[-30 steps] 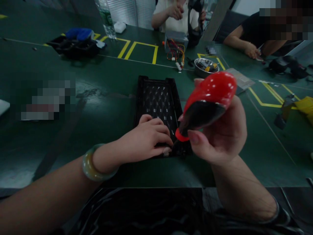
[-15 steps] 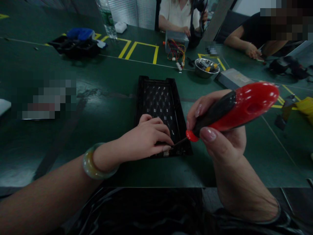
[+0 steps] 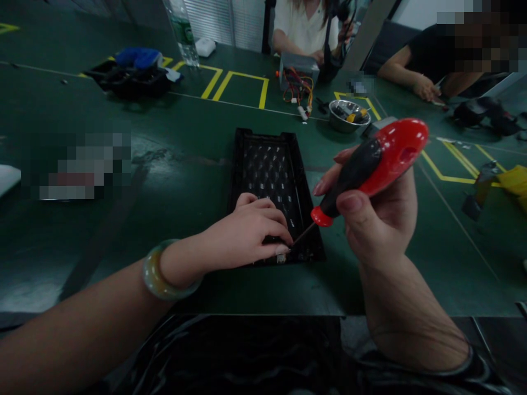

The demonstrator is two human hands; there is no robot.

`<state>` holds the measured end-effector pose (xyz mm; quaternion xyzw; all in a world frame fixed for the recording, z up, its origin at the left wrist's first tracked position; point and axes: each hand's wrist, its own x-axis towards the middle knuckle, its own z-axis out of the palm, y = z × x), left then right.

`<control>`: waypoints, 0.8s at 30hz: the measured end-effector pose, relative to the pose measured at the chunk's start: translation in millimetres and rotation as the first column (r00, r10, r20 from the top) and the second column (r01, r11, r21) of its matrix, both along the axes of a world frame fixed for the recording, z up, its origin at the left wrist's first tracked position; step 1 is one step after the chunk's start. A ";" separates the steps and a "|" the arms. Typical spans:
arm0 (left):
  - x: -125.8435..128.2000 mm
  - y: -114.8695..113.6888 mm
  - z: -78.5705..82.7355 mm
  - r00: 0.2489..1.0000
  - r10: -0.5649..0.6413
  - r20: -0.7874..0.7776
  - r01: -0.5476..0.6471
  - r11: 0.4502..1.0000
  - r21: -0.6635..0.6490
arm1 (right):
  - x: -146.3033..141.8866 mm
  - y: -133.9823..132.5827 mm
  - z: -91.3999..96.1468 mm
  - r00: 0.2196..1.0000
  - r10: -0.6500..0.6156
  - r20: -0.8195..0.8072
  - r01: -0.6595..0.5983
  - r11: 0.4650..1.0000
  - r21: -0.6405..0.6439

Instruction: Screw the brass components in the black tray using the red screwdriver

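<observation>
A black rectangular panel [image 3: 302, 189] with raised sides and rows of small slots lies on the green table in front of me. My left hand [image 3: 257, 230] rests over its near part with fingers curled, thumb and index finger pinched together near the near edge. What sits between those fingertips is hidden. A small metallic connector [image 3: 281, 257] shows just below the thumb. In my right hand [image 3: 376, 219] is a red and black screwdriver [image 3: 360, 170], gripped by its handle. Its thin shaft slants down left, and the tip meets the spot beside my left fingertips.
Across the table stand a grey power supply [image 3: 297, 72] with coloured cables, a steel bowl [image 3: 348, 123] of small items, a black tray [image 3: 123, 79] with blue material and a water bottle [image 3: 183, 33]. Two people sit at the far side. A yellow item [image 3: 514, 184] lies at right.
The screwdriver's handle has swung up and leftward, so it stands steeper. My right hand has turned with it, while my left hand and the panel hold their place.
</observation>
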<state>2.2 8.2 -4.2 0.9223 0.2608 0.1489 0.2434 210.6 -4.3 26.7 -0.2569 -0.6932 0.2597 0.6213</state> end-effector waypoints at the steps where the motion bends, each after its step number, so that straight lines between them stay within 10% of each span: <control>1: 0.1 0.2 0.0 1.000 0.002 0.001 -0.002 1.000 0.001 | 1.3 -0.6 0.8 1.000 -0.013 0.024 0.013 1.000 -0.006; 15: 1.1 0.1 0.5 1.000 0.001 -0.002 -0.001 1.000 0.010 | -8.3 -0.7 -0.3 0.987 -0.074 -0.144 0.076 0.997 0.011; 24: 0.0 -0.2 -1.6 1.000 -0.022 0.017 0.022 0.999 0.028 | -4.3 13.2 8.3 0.844 -0.284 -0.455 0.357 0.930 0.083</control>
